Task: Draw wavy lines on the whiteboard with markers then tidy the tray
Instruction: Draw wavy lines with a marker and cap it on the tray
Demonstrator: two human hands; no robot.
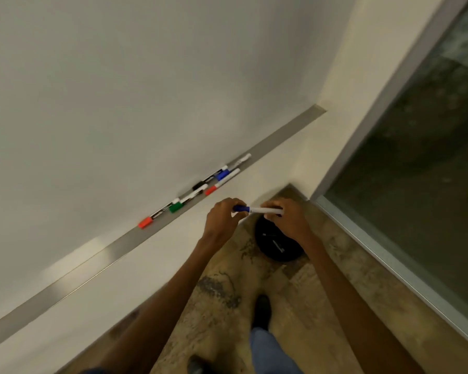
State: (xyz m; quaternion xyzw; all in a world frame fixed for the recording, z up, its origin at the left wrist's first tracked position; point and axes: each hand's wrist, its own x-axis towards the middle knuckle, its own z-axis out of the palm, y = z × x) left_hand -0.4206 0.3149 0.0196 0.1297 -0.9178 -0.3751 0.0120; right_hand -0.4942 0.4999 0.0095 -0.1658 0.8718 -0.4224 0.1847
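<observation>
Green marker [175, 207] label unreadable; tray [65, 284] cut off at left

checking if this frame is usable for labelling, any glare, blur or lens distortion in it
Head view: soft glare patches on the metal tray; the blue marker in the left hand and right hand is slightly blurred, as are the shoes at the bottom; the wide-angle lens skews the whiteboard.

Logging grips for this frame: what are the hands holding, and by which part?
One white marker with a blue cap: the left hand grips the cap end, the right hand the white barrel.
</observation>
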